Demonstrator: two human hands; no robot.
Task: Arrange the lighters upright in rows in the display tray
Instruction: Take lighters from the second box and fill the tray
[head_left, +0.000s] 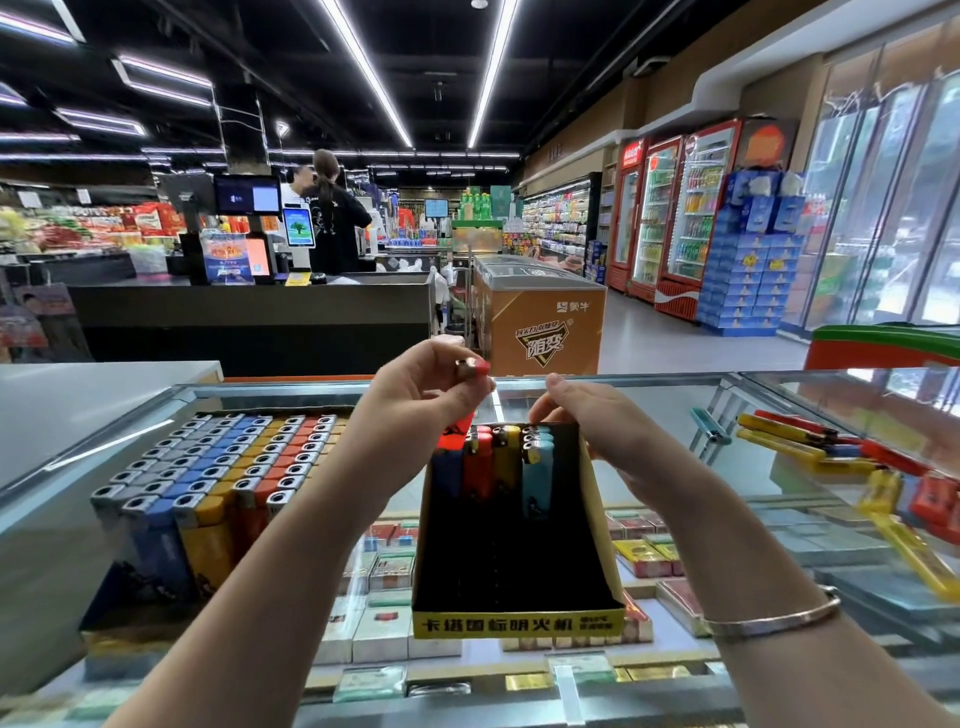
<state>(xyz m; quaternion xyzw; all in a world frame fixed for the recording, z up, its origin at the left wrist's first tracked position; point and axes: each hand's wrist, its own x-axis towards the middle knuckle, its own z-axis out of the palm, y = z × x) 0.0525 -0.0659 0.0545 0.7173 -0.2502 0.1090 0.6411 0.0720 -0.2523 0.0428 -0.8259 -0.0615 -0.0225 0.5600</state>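
Pinching a red lighter (457, 410), the left hand (426, 389) hovers; right hand (587, 421) grips the part-filled display tray (519, 621).

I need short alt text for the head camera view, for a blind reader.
The left hand holds a red plastic lighter above a black cardboard display tray on a glass counter; the right hand grips the tray's far end.

Left hand (426, 384) raised at centre, wrist bent, fingers (449, 348) curled, pinching red lighter (470, 368) by its metal head. Right hand (582, 421) lower, just right of left, palm down, fingers bent over far edge of display tray (519, 618). Both forearms bare, extended forward; bangle (769, 618) on right wrist.
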